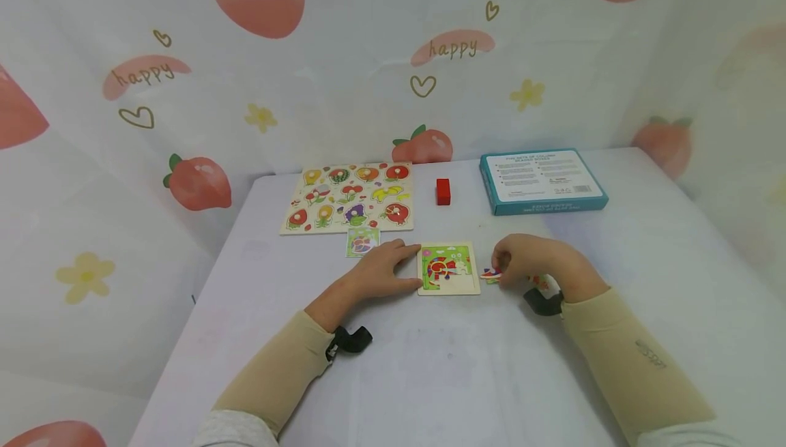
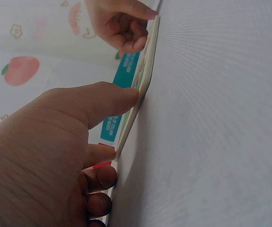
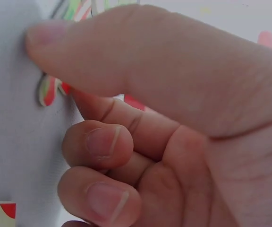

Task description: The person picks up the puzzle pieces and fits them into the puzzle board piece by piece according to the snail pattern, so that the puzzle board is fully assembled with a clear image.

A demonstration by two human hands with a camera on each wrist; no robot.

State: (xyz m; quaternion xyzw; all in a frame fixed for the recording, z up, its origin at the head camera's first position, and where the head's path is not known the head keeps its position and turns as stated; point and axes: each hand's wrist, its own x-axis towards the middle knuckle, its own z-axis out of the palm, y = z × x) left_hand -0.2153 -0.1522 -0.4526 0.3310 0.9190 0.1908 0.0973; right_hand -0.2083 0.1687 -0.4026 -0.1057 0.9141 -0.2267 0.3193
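A small square wooden puzzle board [image 1: 457, 286] lies on the table, its snail picture partly filled in and bare wood at the lower part. My left hand [image 1: 385, 271] holds the board's left side, thumb near the lower corner and index fingertip at the upper one. In the left wrist view the thumb presses the board's edge [image 2: 144, 80]. Just right of the board, my right hand [image 1: 529, 261] has its thumb and index finger at a colourful puzzle piece [image 1: 490, 274]; the fingertips partly hide it. The other right fingers are curled. More puzzle pieces [image 1: 540, 282] lie beside that hand.
A fruit peg puzzle [image 1: 346, 199] lies at the back left, with a small picture card [image 1: 362, 242] at its front edge. A red block [image 1: 443, 192] stands behind the board. At the back right is a teal box [image 1: 543, 181].
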